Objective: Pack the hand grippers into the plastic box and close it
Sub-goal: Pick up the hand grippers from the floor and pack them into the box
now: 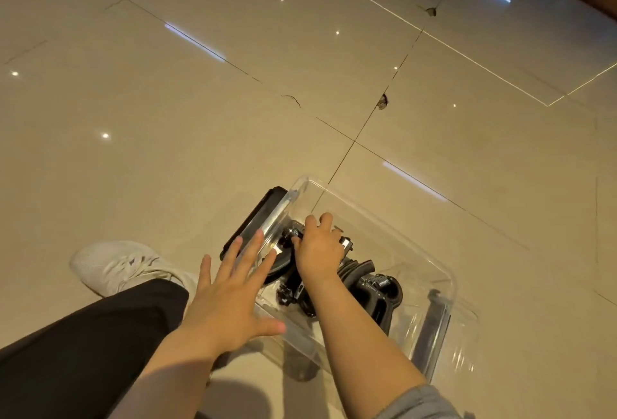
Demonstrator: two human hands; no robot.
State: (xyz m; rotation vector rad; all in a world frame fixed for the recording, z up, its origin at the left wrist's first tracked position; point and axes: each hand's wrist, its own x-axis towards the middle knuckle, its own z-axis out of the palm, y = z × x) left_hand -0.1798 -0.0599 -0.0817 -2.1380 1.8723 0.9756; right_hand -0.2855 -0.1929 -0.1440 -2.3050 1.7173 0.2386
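A clear plastic box (394, 228) sits open on the tiled floor at lower centre. Inside it lie black hand grippers; one hand gripper (374, 288) shows its spring and foam handles at the box's middle. My right hand (319, 248) reaches into the box and grips another black hand gripper (288, 235) near the left wall. My left hand (233, 291) hovers flat with fingers spread just left of the box, over its left rim. A black-edged lid (257, 218) lies against the box's left side.
My leg in dark trousers and a white shoe (123, 268) are at the lower left. A dark latch (430, 328) shows on the box's near right end. Glossy beige floor tiles (200, 101) stretch all around, with a wooden edge at the top right corner.
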